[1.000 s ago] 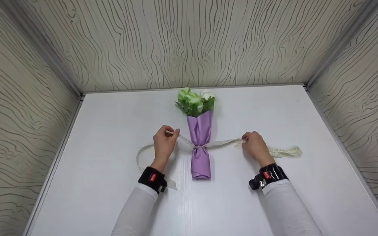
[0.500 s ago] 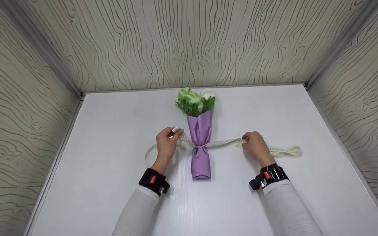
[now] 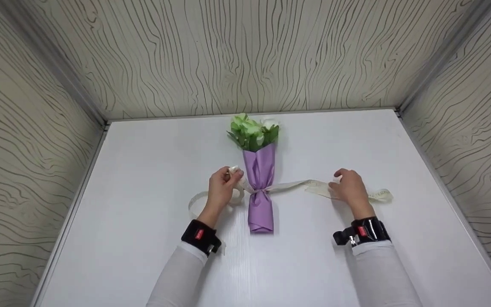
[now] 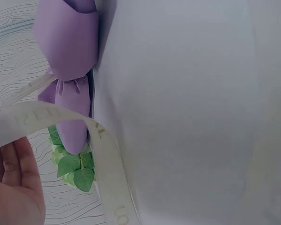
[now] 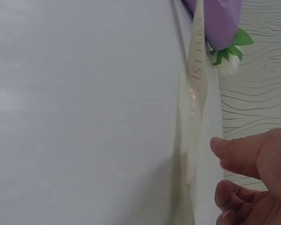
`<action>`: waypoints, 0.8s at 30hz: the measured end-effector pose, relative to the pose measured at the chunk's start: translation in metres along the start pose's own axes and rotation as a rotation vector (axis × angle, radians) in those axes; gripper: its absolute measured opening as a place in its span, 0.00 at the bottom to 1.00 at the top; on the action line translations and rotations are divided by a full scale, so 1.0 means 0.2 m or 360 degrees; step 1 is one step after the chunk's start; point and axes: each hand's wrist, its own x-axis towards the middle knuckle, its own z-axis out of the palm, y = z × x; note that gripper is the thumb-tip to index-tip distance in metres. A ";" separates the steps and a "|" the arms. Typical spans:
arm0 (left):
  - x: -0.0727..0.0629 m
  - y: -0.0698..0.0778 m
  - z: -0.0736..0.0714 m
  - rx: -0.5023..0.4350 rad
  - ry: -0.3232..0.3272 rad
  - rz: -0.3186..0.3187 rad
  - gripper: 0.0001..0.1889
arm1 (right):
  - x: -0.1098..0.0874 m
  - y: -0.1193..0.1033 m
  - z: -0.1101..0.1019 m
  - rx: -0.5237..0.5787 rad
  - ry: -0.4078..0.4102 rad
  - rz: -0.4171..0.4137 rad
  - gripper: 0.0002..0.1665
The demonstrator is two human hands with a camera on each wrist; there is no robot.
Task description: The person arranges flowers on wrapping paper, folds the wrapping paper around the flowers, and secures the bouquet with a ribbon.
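A bouquet wrapped in purple paper (image 3: 259, 166) lies on the white table, its green and white flowers (image 3: 247, 128) toward the back wall. A cream printed ribbon (image 3: 288, 186) is tied around the gathered waist of the wrap, with a tail out to each side. Left of the wrap, my left hand (image 3: 220, 188) pinches one tail, which loops back beside the wrist. In the left wrist view the ribbon (image 4: 110, 168) arches over the fingers. My right hand (image 3: 351, 187) hovers over the other tail, thumb and fingers apart and holding nothing; the right wrist view shows the ribbon (image 5: 196, 89) beside the fingertips.
The white tabletop (image 3: 143, 149) is bounded by wood-grain patterned panels (image 3: 245, 55) at the back and both sides. The right ribbon tail ends in a curled tip (image 3: 382, 195) beyond the right hand.
My right hand has let go of the right ribbon tail and moved a little to the right. My left hand has moved slightly right toward the bouquet, drawing the ribbon into a smaller loop.
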 end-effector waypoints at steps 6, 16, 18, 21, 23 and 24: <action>0.00 0.01 0.00 -0.0008 0.0010 -0.0023 0.09 | -0.08 0.06 -0.10 -0.0134 -0.0173 0.0398 0.29; -0.01 0.04 0.01 0.0103 0.0076 0.0080 0.08 | -0.10 0.15 -0.11 -0.0236 -0.0313 0.0638 0.39; 0.00 0.04 0.02 0.0063 0.0070 0.0070 0.08 | -0.09 0.15 -0.10 -0.0238 -0.0289 0.0635 0.36; 0.01 0.02 0.02 0.0000 0.0053 0.0065 0.14 | -0.06 0.15 -0.10 -0.0195 -0.0219 0.0613 0.29; 0.01 0.02 0.03 -0.0029 0.0050 0.0084 0.17 | -0.06 0.15 -0.09 -0.0136 -0.0167 0.0594 0.22; 0.01 0.02 0.03 -0.0027 0.0051 0.0099 0.17 | -0.05 0.15 -0.09 -0.0106 -0.0146 0.0580 0.18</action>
